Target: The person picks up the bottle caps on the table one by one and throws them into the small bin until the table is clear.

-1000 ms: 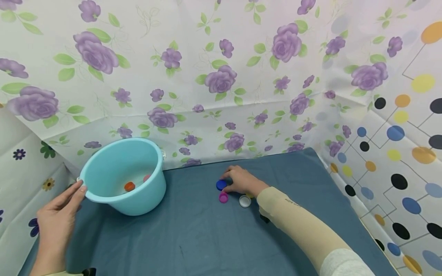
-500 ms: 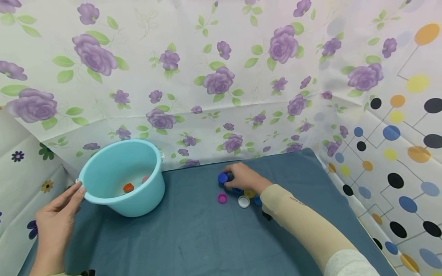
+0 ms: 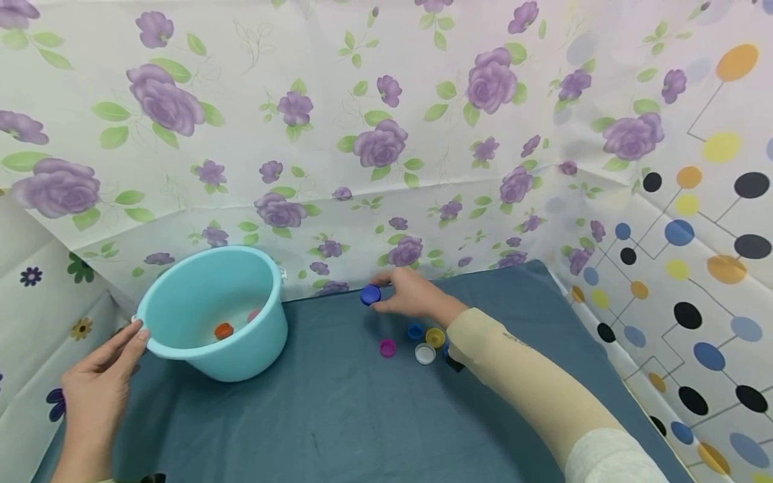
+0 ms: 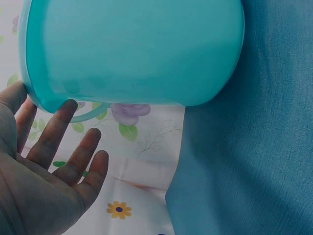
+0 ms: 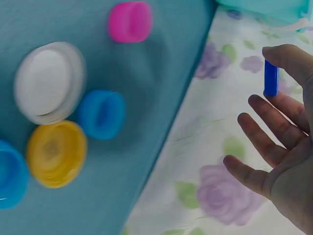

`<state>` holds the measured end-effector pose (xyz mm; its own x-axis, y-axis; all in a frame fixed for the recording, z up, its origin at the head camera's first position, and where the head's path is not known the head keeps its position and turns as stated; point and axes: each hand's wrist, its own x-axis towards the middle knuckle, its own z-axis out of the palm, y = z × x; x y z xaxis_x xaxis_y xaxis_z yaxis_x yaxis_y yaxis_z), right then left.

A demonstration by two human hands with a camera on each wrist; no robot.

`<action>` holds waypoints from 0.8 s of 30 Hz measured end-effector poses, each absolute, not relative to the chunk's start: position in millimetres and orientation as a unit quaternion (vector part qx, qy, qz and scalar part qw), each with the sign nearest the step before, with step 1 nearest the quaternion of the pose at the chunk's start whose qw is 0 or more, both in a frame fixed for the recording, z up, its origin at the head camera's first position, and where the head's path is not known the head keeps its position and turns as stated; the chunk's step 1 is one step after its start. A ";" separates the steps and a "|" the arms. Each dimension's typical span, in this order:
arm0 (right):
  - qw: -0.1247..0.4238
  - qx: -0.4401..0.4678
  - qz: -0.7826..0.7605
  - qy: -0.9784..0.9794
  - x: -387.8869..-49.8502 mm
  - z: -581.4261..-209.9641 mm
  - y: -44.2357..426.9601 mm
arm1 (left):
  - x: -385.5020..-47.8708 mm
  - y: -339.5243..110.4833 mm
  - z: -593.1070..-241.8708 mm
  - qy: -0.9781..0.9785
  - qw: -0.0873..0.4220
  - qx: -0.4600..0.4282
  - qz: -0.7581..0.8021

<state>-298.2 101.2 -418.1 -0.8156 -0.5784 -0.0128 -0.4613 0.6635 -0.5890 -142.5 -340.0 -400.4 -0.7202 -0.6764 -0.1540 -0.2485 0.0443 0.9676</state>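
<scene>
My left hand [image 3: 99, 386] pinches the rim of a light-blue bucket [image 3: 250, 352] between thumb and fingers; in the left wrist view the other fingers spread below the rim. The bucket leans towards me, and an orange cap [image 3: 224, 331] and a pinkish cap [image 3: 253, 314] lie inside. To the right, my right hand [image 3: 410, 293] pinches a dark-blue bottle cap [image 3: 370, 294] by its edges, raised above the cloth. Below that hand lie a magenta cap [image 3: 388, 347], a white cap [image 3: 425, 353], a yellow cap [image 3: 435, 337] and a blue cap [image 3: 416, 331].
Another blue cap [image 5: 11, 174] is partly hidden behind the right sleeve in the head view. A blue-grey cloth [image 3: 338, 402] covers the table. Flowered sheeting [image 3: 338, 100] rises behind it, and dotted sheeting [image 3: 694, 282] stands at the right.
The right hand has lifted the dark-blue cap off the cloth and carried it left, towards the bucket. The left hand still grips the rim.
</scene>
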 end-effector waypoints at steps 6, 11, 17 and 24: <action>0.082 -0.308 -0.307 0.897 -298.5 -401.6 89.2 | -142.9 -340.7 -401.0 -0.704 0.161 0.336 -0.605; 0.075 -0.317 -0.310 0.893 -296.5 -388.5 77.5 | -142.6 -340.8 -400.6 -0.703 0.148 0.340 -0.607; 0.074 -0.337 -0.314 0.885 -292.0 -372.2 57.3 | -141.8 -341.2 -400.5 -0.698 0.152 0.340 -0.611; 0.064 -0.351 -0.318 0.879 -289.2 -355.9 33.4 | -142.2 -340.8 -399.7 -0.695 0.163 0.337 -0.613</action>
<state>-289.2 33.4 -355.9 -0.7455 -0.6575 0.1096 -0.5756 0.5520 -0.6032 -142.2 -340.8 -399.7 -0.7194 -0.6692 -0.1862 -0.2684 0.0206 0.9631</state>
